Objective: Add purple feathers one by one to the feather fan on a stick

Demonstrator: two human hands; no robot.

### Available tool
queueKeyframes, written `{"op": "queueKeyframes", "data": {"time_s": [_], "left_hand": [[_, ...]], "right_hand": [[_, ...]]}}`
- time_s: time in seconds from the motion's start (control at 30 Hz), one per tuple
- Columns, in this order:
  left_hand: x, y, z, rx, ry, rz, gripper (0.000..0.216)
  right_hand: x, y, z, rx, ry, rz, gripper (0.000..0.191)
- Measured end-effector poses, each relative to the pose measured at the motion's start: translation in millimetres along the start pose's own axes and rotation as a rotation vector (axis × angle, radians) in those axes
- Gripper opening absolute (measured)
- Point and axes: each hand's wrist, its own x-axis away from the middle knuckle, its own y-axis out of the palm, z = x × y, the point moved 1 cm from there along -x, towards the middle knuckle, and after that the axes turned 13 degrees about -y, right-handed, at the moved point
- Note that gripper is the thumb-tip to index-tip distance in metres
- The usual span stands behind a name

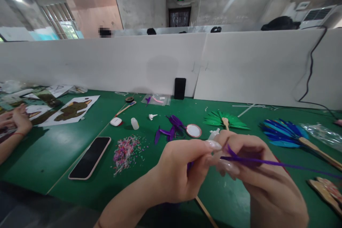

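Note:
My left hand (pixel 184 171) and my right hand (pixel 263 176) meet in front of me, fingertips pinched closely together. Between them is a narrow purple ribbon (pixel 256 161), whose long end trails off to the right across my right fingers. A bit of purple also shows behind my left fingers; the exact grip point is hidden. Beneath my left hand a thin wooden stick (pixel 205 212) slants down to the bottom edge. Just beyond my hands lie loose purple strips (pixel 173 126), a small round white disc with a reddish rim (pixel 193 130) and a white bottle (pixel 213 134).
A phone (pixel 90 158) and a heap of colourful scraps (pixel 127 151) lie left on the green table (pixel 149 114). Green (pixel 240 123) and blue (pixel 278 133) fan-shaped pieces with wooden handles sit right. Another person's hands (pixel 20 123) are far left. A white partition (pixel 128 64) stands behind.

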Motion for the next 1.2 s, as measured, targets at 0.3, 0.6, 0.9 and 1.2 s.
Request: {"op": "queueKeyframes", "data": {"time_s": [0.3, 0.6, 0.9, 1.2], "left_hand": [[9.7, -2.5, 2.2, 0.37, -0.35, -0.209, 0.041], [5.2, 2.2, 6.3, 0.782, -0.706, -0.282, 0.012], [-2.9, 1.8, -2.6, 1.103, -0.992, -0.483, 0.011], [-8.0, 4.0, -0.3, 1.275, -1.188, -0.512, 0.011]], "right_hand": [[8.6, -2.8, 8.1, 0.004, -0.032, -0.031, 0.009], [2.8, 1.7, -2.9, 0.199, -0.184, -0.025, 0.013], [-7.5, 6.2, -26.7, 0.41, -0.304, -0.07, 0.016], [2.6, -1.1, -8.1, 0.33, -0.224, -0.084, 0.02]]}}
